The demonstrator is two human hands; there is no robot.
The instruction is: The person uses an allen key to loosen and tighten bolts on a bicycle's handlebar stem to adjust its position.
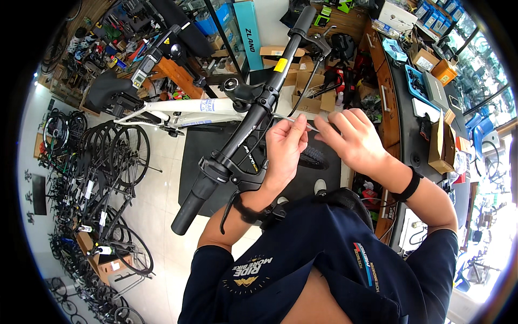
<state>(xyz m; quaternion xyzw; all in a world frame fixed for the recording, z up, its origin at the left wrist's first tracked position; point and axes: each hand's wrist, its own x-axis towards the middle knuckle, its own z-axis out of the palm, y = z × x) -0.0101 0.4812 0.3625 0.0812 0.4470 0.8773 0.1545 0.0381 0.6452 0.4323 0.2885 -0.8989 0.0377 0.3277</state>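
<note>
A white bicycle (202,106) stands in front of me, its black handlebar (240,135) running from near left to far right. My left hand (283,148) is just behind the stem (264,100), thumb and fingertips pinched on a thin silver rod (312,127) that looks like a hex key. The rod's far end reaches toward the stem clamp; whether it sits in a bolt I cannot tell. My right hand (353,137), fingers curled, pinches the rod's near end. A brake lever (229,213) hangs by my left forearm, and cables loop past the hands.
A black mat (202,162) lies under the bicycle. Along the right runs a dark workbench (413,129) with wooden drawers, boxes and a blue tray (418,81). Cardboard boxes (313,100) stand beyond the handlebar. Many bicycles (116,156) crowd the left side; tools hang at far left.
</note>
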